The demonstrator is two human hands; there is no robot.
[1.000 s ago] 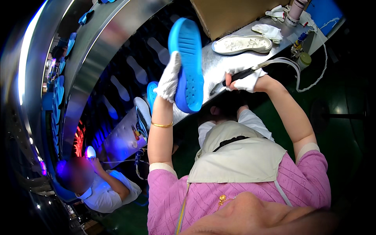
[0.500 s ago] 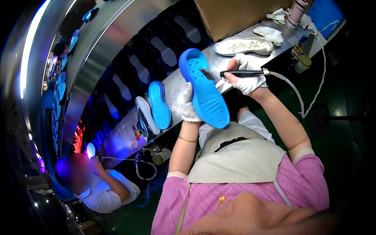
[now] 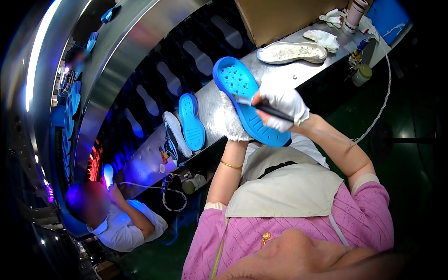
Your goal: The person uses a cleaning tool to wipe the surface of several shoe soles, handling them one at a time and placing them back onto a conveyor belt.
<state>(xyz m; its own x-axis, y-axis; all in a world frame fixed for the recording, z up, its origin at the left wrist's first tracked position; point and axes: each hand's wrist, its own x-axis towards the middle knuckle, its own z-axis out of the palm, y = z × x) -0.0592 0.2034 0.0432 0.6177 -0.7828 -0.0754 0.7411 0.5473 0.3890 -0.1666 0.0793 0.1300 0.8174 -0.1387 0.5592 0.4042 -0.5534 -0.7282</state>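
In a white glove, my left hand [image 3: 233, 119] grips the left edge of a blue shoe sole [image 3: 256, 122], which is tilted with its perforated heel end away from me. My gloved right hand [image 3: 284, 105] is closed round the black handle of a brush [image 3: 275, 112] fed by a pale hose. The brush tip lies over the middle of the sole; motion blurs it. To the left, another blue sole [image 3: 192, 122] lies on the metal ledge beside a dark shoe part with a grey sole-shaped face [image 3: 175, 135].
A whitish sole [image 3: 293, 52] and crumpled white gloves [image 3: 323, 39] lie at the ledge's far right, by a pink bottle [image 3: 356, 14]. Beyond the ledge, grey soles [image 3: 198, 57] ride on a dark conveyor. A co-worker [image 3: 126, 224] sits at lower left. A cardboard box [image 3: 289, 18] stands behind.
My right hand with the brush has moved down and nearer along the sole, from its heel area to the middle. The sole's near end has swung right.
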